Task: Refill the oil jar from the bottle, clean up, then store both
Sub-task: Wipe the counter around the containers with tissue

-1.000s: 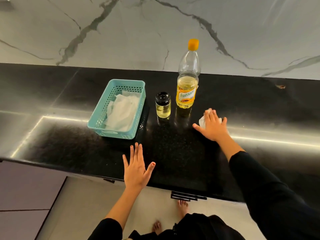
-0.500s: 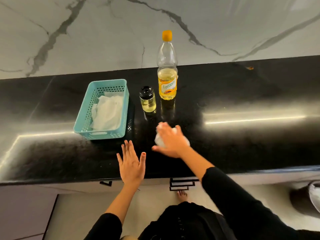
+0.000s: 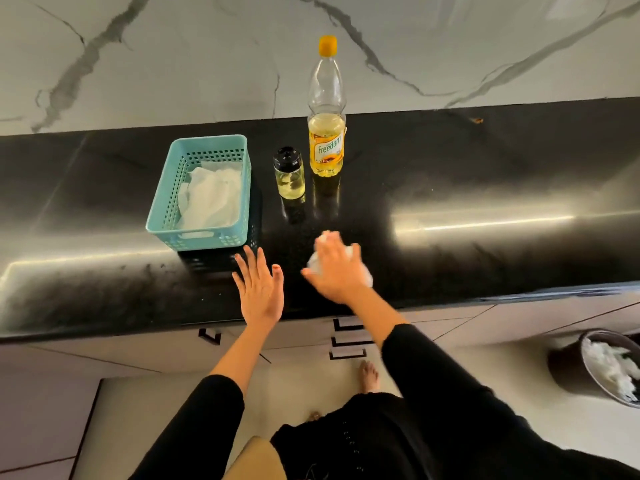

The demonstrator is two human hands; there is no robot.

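Black stone surface [image 3: 450,188], mid-frame: right hand [image 3: 334,271] presses a tissue [image 3: 363,275] flat-fingered; left hand [image 3: 259,289] rests spread, grip empty. Behind, the capped oil jar [image 3: 290,174] stands beside the bottle [image 3: 326,140]. The jar is likely slick, breakable glass, best held around its body.

Black counter [image 3: 485,174], teal basket [image 3: 207,141], oil jar [image 3: 289,173], oil bottle [image 3: 326,133], apparently crumpled tissue [image 3: 366,274]
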